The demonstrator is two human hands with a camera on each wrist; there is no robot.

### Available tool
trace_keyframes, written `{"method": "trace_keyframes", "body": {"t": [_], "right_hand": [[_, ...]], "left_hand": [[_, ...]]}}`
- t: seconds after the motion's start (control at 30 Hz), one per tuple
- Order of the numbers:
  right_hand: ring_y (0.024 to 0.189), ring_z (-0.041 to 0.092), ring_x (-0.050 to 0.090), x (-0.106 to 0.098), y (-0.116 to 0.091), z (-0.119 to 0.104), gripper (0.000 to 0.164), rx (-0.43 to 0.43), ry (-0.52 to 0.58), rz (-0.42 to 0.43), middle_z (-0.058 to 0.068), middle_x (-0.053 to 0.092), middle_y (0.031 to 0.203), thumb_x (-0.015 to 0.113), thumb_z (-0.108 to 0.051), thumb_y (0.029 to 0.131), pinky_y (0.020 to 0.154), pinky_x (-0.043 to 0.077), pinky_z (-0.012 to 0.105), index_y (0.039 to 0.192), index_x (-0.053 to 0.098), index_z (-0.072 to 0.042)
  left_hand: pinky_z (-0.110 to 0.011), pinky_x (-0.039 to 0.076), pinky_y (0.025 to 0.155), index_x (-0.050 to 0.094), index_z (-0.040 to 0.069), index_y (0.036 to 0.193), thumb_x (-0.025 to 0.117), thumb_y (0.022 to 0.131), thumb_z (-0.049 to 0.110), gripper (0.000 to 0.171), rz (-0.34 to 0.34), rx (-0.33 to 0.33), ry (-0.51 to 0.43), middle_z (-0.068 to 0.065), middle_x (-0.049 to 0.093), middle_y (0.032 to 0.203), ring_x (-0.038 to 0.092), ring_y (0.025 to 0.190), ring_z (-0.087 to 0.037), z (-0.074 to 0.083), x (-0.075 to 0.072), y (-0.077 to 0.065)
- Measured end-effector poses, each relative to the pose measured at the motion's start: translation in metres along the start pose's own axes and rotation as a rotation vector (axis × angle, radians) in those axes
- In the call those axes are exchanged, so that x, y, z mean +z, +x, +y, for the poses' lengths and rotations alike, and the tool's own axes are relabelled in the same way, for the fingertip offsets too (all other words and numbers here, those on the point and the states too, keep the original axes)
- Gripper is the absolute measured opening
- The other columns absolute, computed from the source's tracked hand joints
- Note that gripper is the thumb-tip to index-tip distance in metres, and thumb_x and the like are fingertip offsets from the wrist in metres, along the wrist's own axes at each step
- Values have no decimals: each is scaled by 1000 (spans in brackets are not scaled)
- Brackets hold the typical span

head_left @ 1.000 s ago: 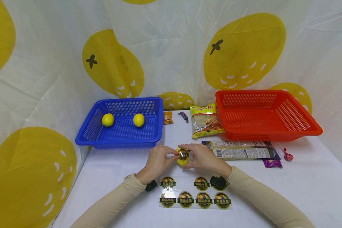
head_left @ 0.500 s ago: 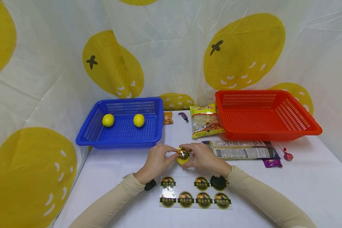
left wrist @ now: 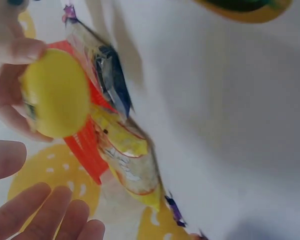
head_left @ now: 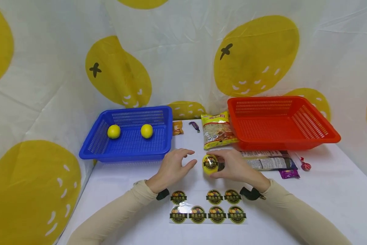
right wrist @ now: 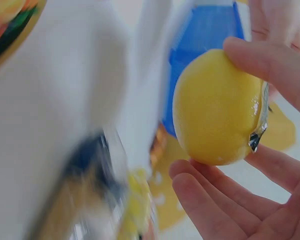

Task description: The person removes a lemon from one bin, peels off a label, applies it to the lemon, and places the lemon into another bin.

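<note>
I have the right hand (head_left: pixel 233 165) pinching a lemon (right wrist: pixel 212 107), round sticker (head_left: pixel 210 163) on it, between thumb and fingers; the left hand (head_left: pixel 174 166) is loosely spread nearby

Yellow fruits (head_left: pixel 146 131) number three: two in the blue basket (head_left: pixel 119 159) and one in the right hand (head_left: pixel 236 166). Round labels (head_left: pixel 217 214) total eight, seven on the sheet (head_left: pixel 198 197) in rows of three and four, and one on the held fruit (right wrist: pixel 215 110). Also tallied: two baskets, including one red basket (head_left: pixel 281 146), two large food packets (head_left: pixel 219 132), three small wrapped sweets (head_left: pixel 289 173), one lollipop (head_left: pixel 306 166)
</note>
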State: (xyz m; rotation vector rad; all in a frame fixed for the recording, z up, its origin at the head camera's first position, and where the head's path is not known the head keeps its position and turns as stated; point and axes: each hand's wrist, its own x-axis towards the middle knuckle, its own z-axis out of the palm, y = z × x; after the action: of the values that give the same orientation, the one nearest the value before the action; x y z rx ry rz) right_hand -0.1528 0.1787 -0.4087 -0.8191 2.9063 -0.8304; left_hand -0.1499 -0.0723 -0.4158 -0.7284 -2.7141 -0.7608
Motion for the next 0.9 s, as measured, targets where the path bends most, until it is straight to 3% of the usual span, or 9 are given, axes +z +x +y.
{"method": "trace_keyframes", "body": {"t": [0.2,0.4,0.7,0.9], "right_hand": [[101,25,69,-45,-26,16,73,57,-27,56,5,75,122,95,-38,69,85,56,47,133,69,-15],[105,24,72,-85,-47,33,75,114,2,62,4,76,118,95,-41,68,90,59,49,134,68,-16],[103,35,75,-141,-65,64,76,183,-1,67,16,75,118,94,-38,71,84,63,42,136,65,-11],[104,35,73,-173,-62,93,74,231,-49,53,20,74,120,93,-39,74,77,56,22,136,65,-11]], "left_hand": [[-39,56,100,69,13,132,67,98,43,45,-76,42,12,-3,73,130,69,119,-21,13,5,20],[-41,54,103,62,10,140,65,99,43,54,-117,117,22,-7,68,138,67,124,-24,27,15,41],[-43,50,111,53,10,150,59,102,45,60,-208,175,47,-9,58,151,58,137,-26,54,34,78],[-40,55,104,55,12,146,59,101,45,55,-197,181,38,-4,63,146,62,130,-22,68,48,103]]}}
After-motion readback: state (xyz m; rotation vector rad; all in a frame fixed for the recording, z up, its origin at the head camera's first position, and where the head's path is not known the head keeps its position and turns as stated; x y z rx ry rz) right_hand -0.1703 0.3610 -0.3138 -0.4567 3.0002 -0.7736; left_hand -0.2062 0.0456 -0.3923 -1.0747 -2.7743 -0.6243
